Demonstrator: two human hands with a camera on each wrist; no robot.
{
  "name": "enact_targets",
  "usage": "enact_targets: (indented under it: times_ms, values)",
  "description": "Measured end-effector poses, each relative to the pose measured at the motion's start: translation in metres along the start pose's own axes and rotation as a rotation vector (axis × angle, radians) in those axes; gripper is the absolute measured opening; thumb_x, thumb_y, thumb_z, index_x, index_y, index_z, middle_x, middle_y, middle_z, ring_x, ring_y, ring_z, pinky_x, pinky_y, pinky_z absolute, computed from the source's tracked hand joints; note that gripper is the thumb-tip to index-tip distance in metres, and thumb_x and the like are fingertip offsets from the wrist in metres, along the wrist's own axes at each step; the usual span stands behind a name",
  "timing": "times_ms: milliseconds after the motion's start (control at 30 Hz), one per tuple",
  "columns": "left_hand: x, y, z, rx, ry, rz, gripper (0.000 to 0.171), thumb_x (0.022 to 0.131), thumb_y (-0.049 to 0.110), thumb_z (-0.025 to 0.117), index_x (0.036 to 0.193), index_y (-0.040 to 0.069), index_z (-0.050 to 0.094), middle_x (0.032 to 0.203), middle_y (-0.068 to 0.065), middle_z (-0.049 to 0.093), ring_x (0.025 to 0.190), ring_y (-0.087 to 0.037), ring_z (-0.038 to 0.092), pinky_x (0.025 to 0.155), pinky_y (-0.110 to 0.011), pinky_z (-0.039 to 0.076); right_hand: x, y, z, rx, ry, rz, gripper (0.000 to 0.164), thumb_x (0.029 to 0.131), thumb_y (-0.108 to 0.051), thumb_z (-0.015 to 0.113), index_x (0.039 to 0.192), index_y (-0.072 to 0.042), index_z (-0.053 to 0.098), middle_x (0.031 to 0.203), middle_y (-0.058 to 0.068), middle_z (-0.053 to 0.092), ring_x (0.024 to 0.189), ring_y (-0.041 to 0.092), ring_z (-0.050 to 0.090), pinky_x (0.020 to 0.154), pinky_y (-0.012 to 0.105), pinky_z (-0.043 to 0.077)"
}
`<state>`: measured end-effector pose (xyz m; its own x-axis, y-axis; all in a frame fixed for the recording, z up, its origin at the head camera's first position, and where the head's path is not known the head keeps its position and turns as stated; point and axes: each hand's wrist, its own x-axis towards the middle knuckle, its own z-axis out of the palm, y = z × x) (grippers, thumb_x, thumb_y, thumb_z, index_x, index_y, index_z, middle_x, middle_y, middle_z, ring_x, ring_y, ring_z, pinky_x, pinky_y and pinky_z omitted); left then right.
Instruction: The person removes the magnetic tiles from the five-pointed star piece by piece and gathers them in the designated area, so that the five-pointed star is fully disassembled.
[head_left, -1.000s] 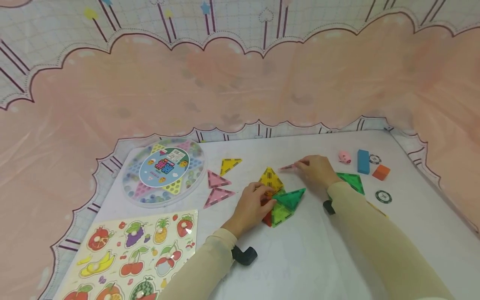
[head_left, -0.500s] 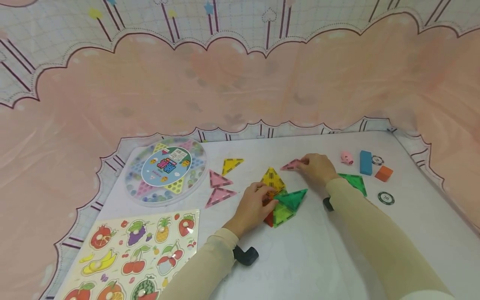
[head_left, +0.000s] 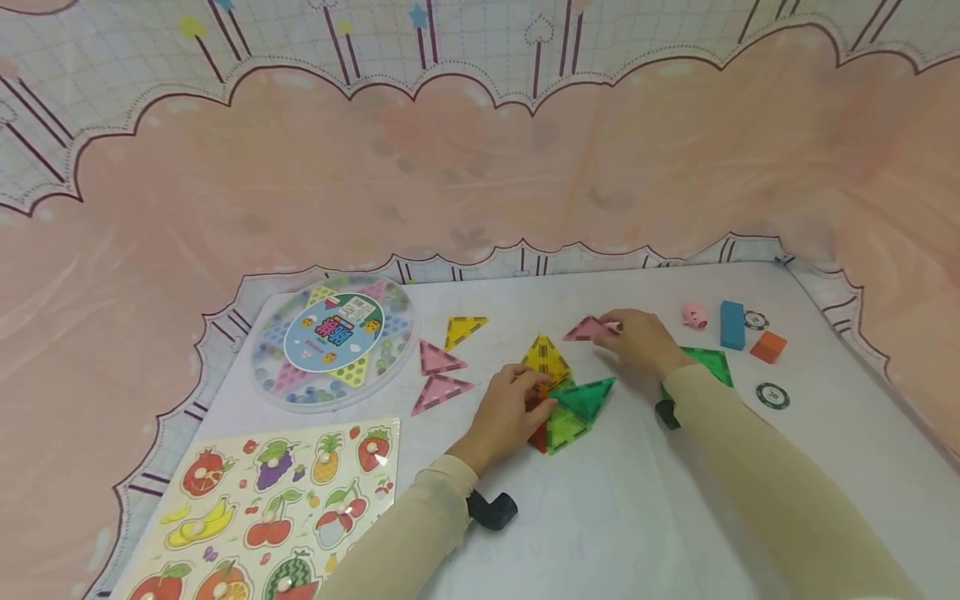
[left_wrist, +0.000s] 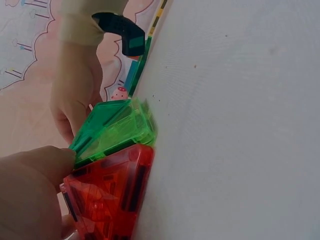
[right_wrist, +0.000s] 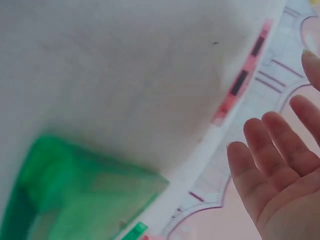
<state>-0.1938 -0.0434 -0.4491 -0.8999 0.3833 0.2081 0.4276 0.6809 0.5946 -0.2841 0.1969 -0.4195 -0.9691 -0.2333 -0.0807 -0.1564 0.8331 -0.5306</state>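
Note:
My left hand (head_left: 506, 412) grips a small built shape of magnetic tiles, thumb and fingers on either side of its left part. The shape has yellow tiles (head_left: 547, 358) at the back, a raised dark green triangle (head_left: 591, 398), lime green tiles (head_left: 566, 430) and a red tile (left_wrist: 112, 190). Its fingertips are partly hidden in the left wrist view. Behind and right of it, a pink triangle tile (head_left: 581, 329) lies on the table. Over this tile's right end is my right hand (head_left: 641, 343); the right wrist view shows its fingers extended, apart from the pink tile (right_wrist: 241, 80).
Two pink triangles (head_left: 442, 392) and a yellow triangle (head_left: 463, 329) lie left. A round game board (head_left: 262, 354) and a fruit puzzle board (head_left: 240, 487) are farther left. At right are a green tile (head_left: 708, 363), pink pig (head_left: 694, 316), blue block (head_left: 732, 325), orange block (head_left: 768, 347) and chips (head_left: 772, 396).
The pink triangle, pinched and tilted in my right hand earlier, now lies on the table. My right hand has let it go and shifted slightly right. My left hand stays in place.

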Motion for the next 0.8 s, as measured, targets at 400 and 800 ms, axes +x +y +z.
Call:
enact_targets:
  times_ms: [400,800]
  values:
    - [0.0,0.002,0.0,-0.011,-0.003,-0.01,0.034,0.085,0.039,0.058,0.114,0.022,0.058,0.119,-0.002,0.043,0.105,-0.017,0.042,0.089,-0.032,0.039,-0.045,-0.005,0.0,0.058,-0.113,-0.048,0.058,0.082,-0.052,0.054,0.129,-0.019,0.048,0.12,0.008,0.051,0.107,0.028,0.045,0.086,0.05,0.039]
    - [-0.001,0.002,0.001,-0.01,-0.006,-0.037,0.033,0.085,0.039,0.057,0.115,0.024,0.058,0.12,-0.001,0.042,0.105,-0.015,0.04,0.089,-0.032,0.038,-0.065,-0.009,0.014,0.079,-0.162,-0.169,0.044,0.084,-0.034,0.061,0.123,-0.016,0.054,0.114,-0.001,0.056,0.09,0.014,0.053,0.076,0.033,0.046]
